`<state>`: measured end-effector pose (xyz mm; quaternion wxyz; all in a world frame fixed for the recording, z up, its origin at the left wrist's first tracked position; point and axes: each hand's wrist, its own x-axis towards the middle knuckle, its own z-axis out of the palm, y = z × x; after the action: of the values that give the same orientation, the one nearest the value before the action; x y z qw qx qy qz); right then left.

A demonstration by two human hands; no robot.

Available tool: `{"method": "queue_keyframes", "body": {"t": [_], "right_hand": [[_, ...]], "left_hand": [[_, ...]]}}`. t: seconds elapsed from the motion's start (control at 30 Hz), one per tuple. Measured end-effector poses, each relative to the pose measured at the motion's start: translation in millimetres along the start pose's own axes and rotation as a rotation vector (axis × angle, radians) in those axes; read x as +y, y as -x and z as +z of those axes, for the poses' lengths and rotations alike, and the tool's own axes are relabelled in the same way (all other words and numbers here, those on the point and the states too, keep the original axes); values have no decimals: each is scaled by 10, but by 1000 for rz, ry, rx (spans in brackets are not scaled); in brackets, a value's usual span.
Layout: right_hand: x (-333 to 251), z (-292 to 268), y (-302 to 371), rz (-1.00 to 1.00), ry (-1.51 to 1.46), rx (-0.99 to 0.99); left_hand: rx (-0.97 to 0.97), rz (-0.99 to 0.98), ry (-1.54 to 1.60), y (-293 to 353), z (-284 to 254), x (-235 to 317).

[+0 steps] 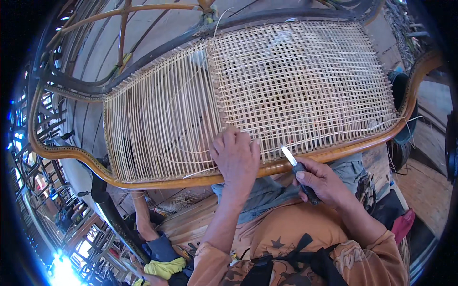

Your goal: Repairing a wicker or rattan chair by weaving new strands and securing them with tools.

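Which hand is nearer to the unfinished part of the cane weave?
Left. The left hand rests on the weave beside the unfinished part; the right hand, holding a small knife, is below the wooden frame.

The left hand (234, 157) rests on the woven cane seat (286, 86), left of the knife (298, 171) held by the right hand (322, 183)

A furniture workshop, this: half-woven cane seat (267, 90), bare rattan frames (119, 28) stacked around, plank floor (191, 219).
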<state>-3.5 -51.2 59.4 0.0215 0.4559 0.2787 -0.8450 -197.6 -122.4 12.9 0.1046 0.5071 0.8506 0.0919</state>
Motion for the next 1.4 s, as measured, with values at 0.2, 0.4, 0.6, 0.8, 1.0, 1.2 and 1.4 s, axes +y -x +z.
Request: {"method": "queue_keyframes", "body": {"t": [0.2,0.4,0.6,0.8,1.0,1.2,1.4], "right_hand": [[-61,-176,6,81,-186,49],[-131,-209,-103,155,-185,12],[-146,-223,-145,151,-256,15],[-343,-249,-200,196,-242,15],[-223,-286,22,106,-177,75],[-204,-476,172,126,-292,151],[-174,-597,83,191,-349,115]], "left_hand": [[-38,145,155,-49,-48,160],[-52,321,153,-161,87,244],[-186,395,72,-222,67,256],[-209,480,57,-273,110,252],[-235,455,23,-309,87,319],[-166,494,135,-319,207,703],[-250,494,69,-341,218,724]]}}
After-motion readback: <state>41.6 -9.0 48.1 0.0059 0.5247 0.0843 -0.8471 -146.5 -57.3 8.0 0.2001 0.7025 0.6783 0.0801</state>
